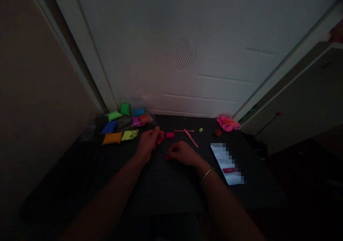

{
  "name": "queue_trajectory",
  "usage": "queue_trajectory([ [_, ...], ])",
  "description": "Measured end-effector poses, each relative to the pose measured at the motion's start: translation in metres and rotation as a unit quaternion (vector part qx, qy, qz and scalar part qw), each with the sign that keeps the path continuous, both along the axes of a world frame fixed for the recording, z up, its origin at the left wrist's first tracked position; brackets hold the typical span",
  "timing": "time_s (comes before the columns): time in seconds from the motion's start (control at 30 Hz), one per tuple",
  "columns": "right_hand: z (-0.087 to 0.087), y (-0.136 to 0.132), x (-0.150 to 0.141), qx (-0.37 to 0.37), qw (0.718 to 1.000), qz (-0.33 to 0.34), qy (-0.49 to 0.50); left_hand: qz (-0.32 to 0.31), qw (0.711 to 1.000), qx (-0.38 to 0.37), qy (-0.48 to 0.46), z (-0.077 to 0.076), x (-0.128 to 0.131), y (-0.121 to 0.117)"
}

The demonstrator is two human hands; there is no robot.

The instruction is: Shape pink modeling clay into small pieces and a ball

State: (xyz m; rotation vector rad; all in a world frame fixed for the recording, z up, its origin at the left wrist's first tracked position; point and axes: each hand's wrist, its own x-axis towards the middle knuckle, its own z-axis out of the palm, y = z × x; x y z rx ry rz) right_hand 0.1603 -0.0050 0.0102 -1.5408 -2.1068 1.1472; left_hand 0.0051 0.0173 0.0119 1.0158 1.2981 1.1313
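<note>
My left hand (148,144) is above the dark table with its fingers curled. A red lump of modelling clay (160,138) shows at its fingertips, though the dim light blurs its outline. Lower and to the right, my right hand (183,152) pinches a small red piece of clay (166,157) close to the tabletop. A short pink-red block of clay (170,135) lies just beyond the two hands. Behind my right hand are a thin pink stick (183,131) and a flat pink modelling tool (191,138), one touching or crossing the other.
Several coloured clay packets, including an orange packet (112,138) and a blue packet (109,127), lie at the back left. Rightward are a yellow bit (200,129), a brownish lump (218,133), a pink flower-like thing (227,123) and a lit phone (226,164). A white panel (150,55) rises behind.
</note>
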Motion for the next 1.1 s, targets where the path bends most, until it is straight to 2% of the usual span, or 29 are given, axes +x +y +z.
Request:
queue_trajectory([
  [0.1, 0.0035, -0.001, -0.0005, 0.055, 0.996, 0.031, -0.063, 0.003, 1.0, 0.0, 0.004, -0.0015, 0.0003, 0.0004],
  [0.3, 0.0037, 0.0002, -0.0001, 0.098, 0.991, 0.044, -0.074, 0.022, 1.0, -0.007, -0.011, -0.003, -0.0005, 0.0027],
  [0.47, 0.0016, -0.0017, -0.0012, 0.09, 0.994, 0.029, -0.048, 0.026, 0.999, 0.003, -0.024, -0.0029, -0.001, 0.0022],
  [0.7, 0.0027, -0.0057, -0.004, 0.113, 0.988, 0.01, -0.107, 0.026, 0.999, 0.0, -0.025, -0.0024, -0.0006, 0.0014],
  [0.93, 0.0024, -0.0015, -0.0008, 0.14, 0.99, 0.03, -0.013, 0.035, 0.999, 0.006, -0.039, -0.0014, -0.0006, 0.0019],
  [1.1, 0.0048, -0.0005, 0.0009, 0.176, 0.984, 0.031, -0.008, 0.044, 0.998, 0.021, -0.049, -0.002, -0.0007, 0.002],
])
